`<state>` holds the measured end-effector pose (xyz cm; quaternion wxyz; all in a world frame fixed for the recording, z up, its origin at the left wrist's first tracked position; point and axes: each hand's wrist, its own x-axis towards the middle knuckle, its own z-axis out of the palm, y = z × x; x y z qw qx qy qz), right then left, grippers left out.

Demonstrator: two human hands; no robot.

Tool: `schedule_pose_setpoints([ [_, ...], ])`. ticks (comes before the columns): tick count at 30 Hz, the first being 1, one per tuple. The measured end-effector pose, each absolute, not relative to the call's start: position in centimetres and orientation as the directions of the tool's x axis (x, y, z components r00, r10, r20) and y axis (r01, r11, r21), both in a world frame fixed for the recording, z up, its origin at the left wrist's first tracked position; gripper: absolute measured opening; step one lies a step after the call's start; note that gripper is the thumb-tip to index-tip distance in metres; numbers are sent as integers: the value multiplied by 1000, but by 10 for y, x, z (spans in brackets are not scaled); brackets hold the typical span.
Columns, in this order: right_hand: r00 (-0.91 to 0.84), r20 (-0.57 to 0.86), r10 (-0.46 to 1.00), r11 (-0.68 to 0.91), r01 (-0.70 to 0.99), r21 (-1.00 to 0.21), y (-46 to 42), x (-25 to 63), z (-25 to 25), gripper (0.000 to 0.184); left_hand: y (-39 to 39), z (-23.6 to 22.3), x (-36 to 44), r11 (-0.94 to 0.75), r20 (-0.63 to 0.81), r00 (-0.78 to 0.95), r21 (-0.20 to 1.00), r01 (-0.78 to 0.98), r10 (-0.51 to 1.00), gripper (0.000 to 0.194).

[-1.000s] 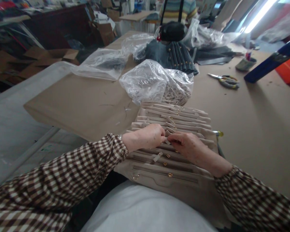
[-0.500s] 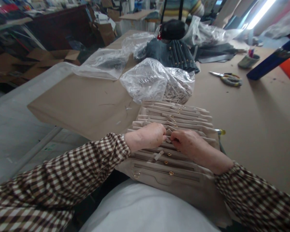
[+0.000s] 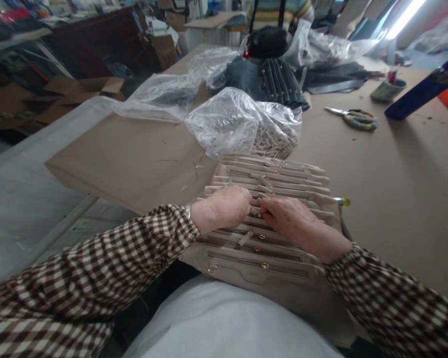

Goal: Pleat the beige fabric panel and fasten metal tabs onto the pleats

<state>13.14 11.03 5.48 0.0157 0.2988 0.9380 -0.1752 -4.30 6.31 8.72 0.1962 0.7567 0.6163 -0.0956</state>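
Beige bag panels (image 3: 246, 278) lie overlapped in a row in front of me, each with a zipper and a small gold slider. My left hand (image 3: 224, 206) is closed in a pinch at a small beige zipper pull strip (image 3: 254, 212) over the middle of the row. From the other side my right hand (image 3: 294, 219) pinches at the same strip, its fingertips close to the left ones and partly hiding it. Nearer to me, another pull strip (image 3: 245, 238) lies slanted across a panel, while the nearest gold slider (image 3: 265, 266) has no strip on it.
Beyond the panels lies a clear plastic bag (image 3: 224, 122) of loose beige strips (image 3: 276, 141). Scissors (image 3: 353, 118), a small pot (image 3: 388, 91) and a blue upright object (image 3: 425, 87) stand or lie to the right. A person (image 3: 280, 15) is behind dark blue panels (image 3: 261, 82).
Both hands have shifted slightly to the left, and the fingertips have come a little apart over the strip. The panels stay in place; the view has moved slightly.
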Motion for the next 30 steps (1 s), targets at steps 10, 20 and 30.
schedule_pose_setpoints([
  [10, -983, 24, 183, 869, 150, -472, 71, 128, 59, 10, 58, 97, -65, -26, -250, 162, 474, 880, 954, 25],
  [20, -826, 61, 560, 619, 369, -693, 93, 144, 73, 13, 36, 100, -51, 156, -344, 232, 801, 578, 910, 26],
  [30, -799, -43, 600, 556, 455, -695, 100, 172, 55, 15, 51, 89, -24, 1, -310, 294, 689, 725, 904, 18],
])
